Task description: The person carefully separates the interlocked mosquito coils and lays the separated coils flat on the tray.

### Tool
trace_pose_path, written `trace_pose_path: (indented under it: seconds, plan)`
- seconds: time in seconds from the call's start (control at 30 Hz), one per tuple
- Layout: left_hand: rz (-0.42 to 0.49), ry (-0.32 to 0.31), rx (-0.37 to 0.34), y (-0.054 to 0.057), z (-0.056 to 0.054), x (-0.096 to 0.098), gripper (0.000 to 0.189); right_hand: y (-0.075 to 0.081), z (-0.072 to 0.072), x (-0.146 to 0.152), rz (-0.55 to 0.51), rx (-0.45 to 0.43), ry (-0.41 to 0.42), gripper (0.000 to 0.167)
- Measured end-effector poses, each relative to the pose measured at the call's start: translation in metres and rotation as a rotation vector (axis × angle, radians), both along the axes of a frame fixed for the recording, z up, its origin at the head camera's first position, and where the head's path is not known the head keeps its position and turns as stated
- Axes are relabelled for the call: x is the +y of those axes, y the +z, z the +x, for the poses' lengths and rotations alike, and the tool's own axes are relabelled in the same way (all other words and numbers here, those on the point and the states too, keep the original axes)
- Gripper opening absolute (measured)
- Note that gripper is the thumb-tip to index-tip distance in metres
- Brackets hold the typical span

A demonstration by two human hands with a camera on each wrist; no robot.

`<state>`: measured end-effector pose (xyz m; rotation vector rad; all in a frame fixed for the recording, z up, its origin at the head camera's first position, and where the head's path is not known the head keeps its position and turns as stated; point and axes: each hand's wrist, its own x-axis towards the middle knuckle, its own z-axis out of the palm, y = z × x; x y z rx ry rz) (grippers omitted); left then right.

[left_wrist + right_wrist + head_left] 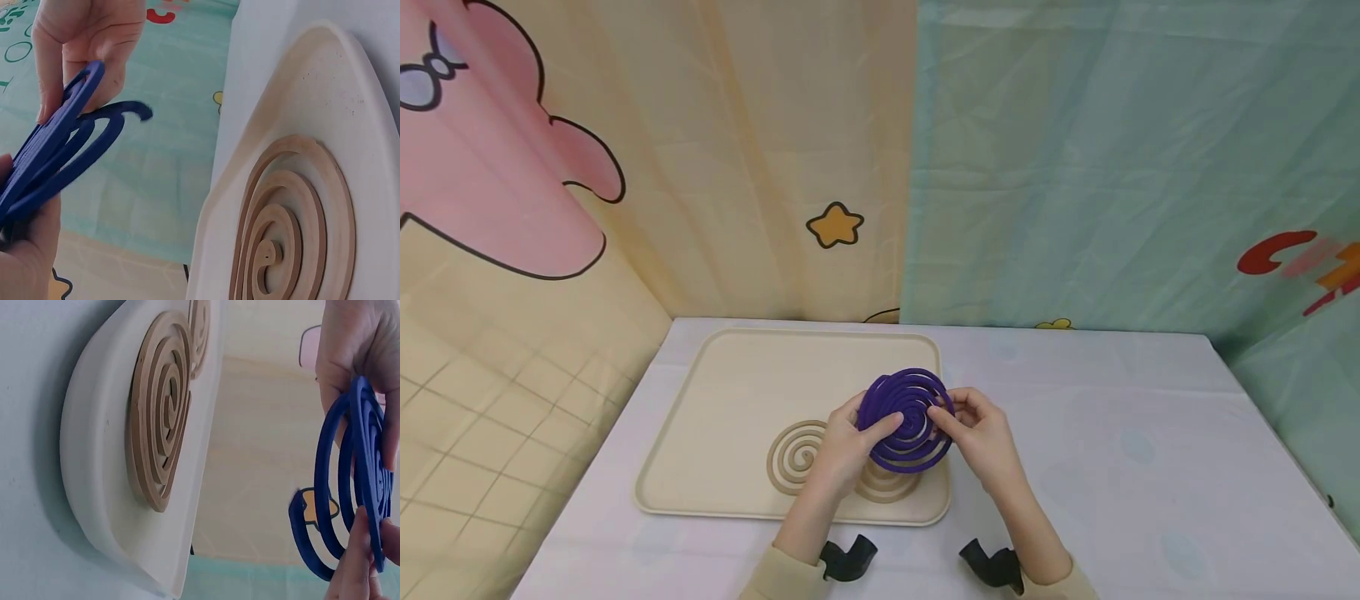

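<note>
A pair of purple-blue mosquito coils (912,427) is held up above the right part of the tray, partly fanned apart, with a loose hooked end hanging out to one side in the left wrist view. My left hand (844,450) grips the left side, thumb laid across the front face. At the right side, my right hand (988,429) pinches the rings between thumb and fingers. Below, a brown mosquito coil (806,456) lies flat on the tray. Beside it lies another brown coil (887,492), partly covered by the purple ones in the head view.
The beige tray (760,392) has a raised rim and sits on a white-covered table (1112,467). Patterned curtains (790,150) hang behind and at both sides. Black curved pieces (850,560) are at the wrists.
</note>
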<state>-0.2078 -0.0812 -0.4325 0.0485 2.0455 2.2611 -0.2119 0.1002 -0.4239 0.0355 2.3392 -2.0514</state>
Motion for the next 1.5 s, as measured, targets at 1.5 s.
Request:
trace_pose_path:
  seconds: [1.5]
  plan:
    - [-0.352,-0.237,0.128,-0.005,-0.001,-0.01,0.035,-0.001,0.005,0.005,0.276,0.21,0.271,0.025]
